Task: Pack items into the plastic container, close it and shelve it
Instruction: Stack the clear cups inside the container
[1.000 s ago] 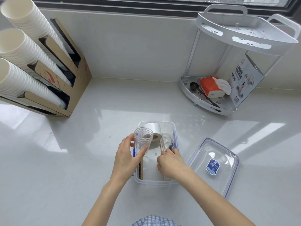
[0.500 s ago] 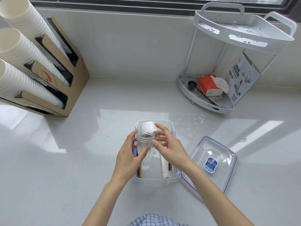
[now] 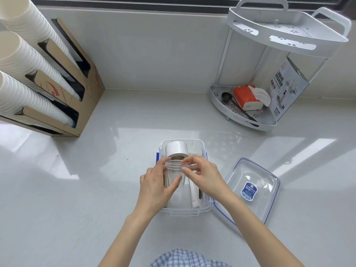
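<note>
**Clear jar held over the open container**

A small clear plastic jar (image 3: 174,171) is gripped between both hands at the lower centre of the frame, directly above the open plastic container (image 3: 200,210). The left hand (image 3: 155,186) is wrapped around the jar's left side, thumb across its front, while the right hand (image 3: 206,175) is closed on the threaded rim with its fingertips (image 3: 184,169). The jar is held upright, its mouth open.

Inside the container, a white tape roll (image 3: 176,149) is seen at the far end, just beyond the jar, and flat white and brown items lie along the floor beneath the hands; what they are cannot be told. The container's clear lid (image 3: 252,186) is laid on the white counter (image 3: 96,199) just beside the container, toward the lower right. A two-tier corner rack (image 3: 285,33) is placed at the upper right, and a cardboard cup dispenser (image 3: 57,89) at the upper left.
</note>
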